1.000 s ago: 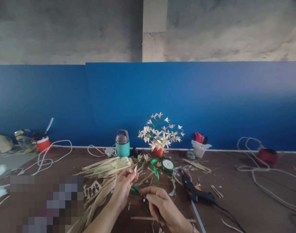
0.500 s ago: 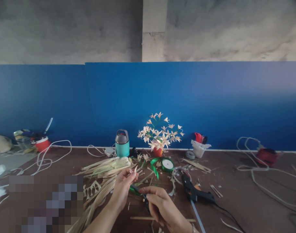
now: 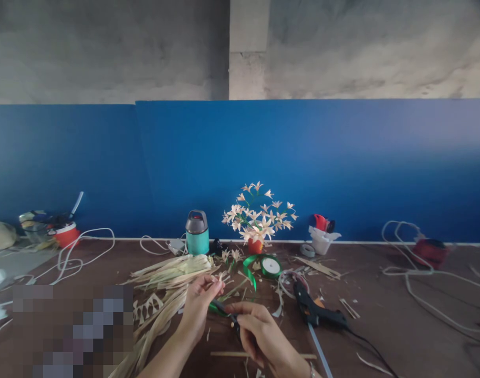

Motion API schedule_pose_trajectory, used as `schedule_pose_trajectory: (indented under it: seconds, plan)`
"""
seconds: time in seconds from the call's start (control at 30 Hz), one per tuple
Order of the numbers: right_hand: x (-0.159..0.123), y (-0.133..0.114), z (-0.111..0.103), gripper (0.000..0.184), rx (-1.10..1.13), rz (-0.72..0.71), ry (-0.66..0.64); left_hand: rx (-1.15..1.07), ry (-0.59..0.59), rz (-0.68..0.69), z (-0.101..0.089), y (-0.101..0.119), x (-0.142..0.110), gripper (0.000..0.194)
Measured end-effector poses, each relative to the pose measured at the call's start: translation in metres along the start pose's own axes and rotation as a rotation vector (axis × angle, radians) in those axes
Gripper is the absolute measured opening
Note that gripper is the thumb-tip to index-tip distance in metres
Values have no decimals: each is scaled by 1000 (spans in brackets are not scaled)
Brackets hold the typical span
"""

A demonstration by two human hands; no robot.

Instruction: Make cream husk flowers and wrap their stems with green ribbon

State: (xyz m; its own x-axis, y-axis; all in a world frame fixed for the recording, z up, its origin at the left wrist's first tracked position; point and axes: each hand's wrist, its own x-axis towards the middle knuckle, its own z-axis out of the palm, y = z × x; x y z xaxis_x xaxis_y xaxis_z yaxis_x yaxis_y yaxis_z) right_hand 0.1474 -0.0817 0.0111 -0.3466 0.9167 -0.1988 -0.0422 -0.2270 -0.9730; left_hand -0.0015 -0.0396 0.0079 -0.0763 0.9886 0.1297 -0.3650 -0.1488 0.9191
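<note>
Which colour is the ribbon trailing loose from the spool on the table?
The ribbon is bright green; it shows best in the head view.

Pale piece (image 3: 221,276) between left fingers (image 3: 214,289)

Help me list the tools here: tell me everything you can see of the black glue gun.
The glue gun is black and looks plastic. It lies on the brown table, right of the right hand and untouched by it. Its front end points away from the person, by a pale coil; contact there is unclear. The handle extends rightward, a black cord running from its end. A pale strip extends from the rear.
</note>
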Motion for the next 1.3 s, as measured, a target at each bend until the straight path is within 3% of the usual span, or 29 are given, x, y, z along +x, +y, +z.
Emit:
schedule_pose_trajectory:
  seconds: [0.23,0.5,0.83,1.3]
  plan:
    - [2,4,2,50,-10,-23,-10,-105,33,-75,5,2,-2,22]
    - [9,9,2,54,-30,-39,72,-43,-9,-89,7,-1,-7,20]
    - [9,11,3,46,-28,-54,66,-199,-11,-200,8,-8,-8,18]
    - [11,15,0,53,5,-73,37,-289,2,-324,10,-4,-10,22]
